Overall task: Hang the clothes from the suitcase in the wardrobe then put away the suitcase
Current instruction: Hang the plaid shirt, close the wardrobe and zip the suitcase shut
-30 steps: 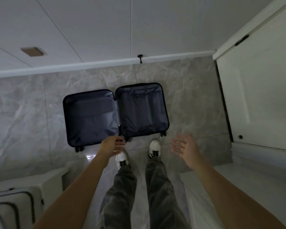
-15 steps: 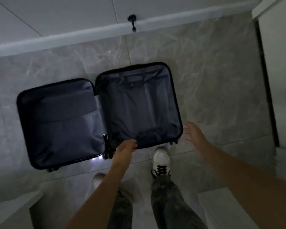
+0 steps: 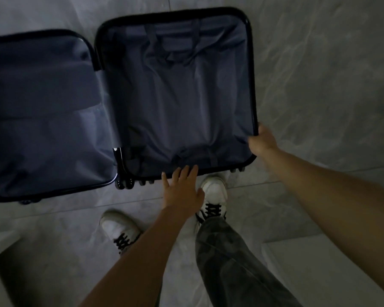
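The empty suitcase (image 3: 175,96) should feel light and stiff-shelled; my right hand (image 3: 263,138) grips its right rim; my left hand (image 3: 182,187) spreads at the near edge.

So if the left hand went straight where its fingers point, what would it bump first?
Probably the near rim of the open suitcase; the left hand looks almost on it, fingers straight. Past that, only cloth lining. Height is hard to judge.

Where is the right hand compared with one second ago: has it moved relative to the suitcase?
Yes. The right hand came in toward the suitcase: it was apart from its near right corner, and now it grips the rim there.
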`<move>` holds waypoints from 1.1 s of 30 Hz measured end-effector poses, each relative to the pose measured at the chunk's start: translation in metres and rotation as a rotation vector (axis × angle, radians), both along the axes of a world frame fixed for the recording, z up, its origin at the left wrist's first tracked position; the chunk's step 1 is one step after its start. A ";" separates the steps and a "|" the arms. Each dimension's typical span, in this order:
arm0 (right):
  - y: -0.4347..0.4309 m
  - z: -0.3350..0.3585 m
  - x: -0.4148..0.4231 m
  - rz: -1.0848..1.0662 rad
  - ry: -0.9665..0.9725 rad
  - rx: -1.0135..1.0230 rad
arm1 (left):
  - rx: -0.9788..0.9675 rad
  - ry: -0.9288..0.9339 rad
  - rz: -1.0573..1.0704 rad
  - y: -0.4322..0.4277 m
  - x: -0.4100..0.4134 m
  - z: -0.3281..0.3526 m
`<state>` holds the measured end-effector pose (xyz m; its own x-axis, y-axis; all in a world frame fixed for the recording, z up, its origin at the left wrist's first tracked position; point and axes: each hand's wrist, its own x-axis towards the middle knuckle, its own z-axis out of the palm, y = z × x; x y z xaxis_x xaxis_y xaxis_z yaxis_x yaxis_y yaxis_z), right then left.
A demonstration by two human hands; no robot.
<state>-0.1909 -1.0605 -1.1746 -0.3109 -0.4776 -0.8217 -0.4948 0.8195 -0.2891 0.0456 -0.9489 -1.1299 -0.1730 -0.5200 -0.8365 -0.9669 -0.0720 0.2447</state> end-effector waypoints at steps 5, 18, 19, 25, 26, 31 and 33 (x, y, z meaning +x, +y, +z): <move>-0.004 0.028 0.004 0.054 0.034 -0.049 | 0.040 0.059 0.081 -0.013 0.007 0.014; -0.002 0.218 0.058 0.227 0.149 -0.464 | 0.283 0.592 1.125 -0.115 0.023 0.162; -0.001 0.228 0.065 0.245 0.146 -0.481 | 0.281 0.646 1.195 -0.132 0.021 0.174; 0.007 0.282 0.122 0.374 0.252 -0.558 | 0.374 0.808 1.356 -0.208 0.005 0.234; 0.010 0.288 0.131 0.406 0.278 -0.583 | 0.385 0.826 1.375 -0.216 0.004 0.243; 0.027 0.303 0.161 0.494 0.252 -0.615 | 0.465 0.922 1.434 -0.220 0.030 0.270; 0.034 0.314 0.170 0.578 0.157 -0.673 | 0.429 0.918 1.466 -0.210 0.057 0.280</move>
<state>-0.0212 -1.0268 -0.8609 0.0422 -0.9590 -0.2803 -0.8512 0.1123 -0.5126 0.1027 -1.1585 -0.8498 -0.2572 -0.4553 -0.8524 0.3644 -0.8626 0.3508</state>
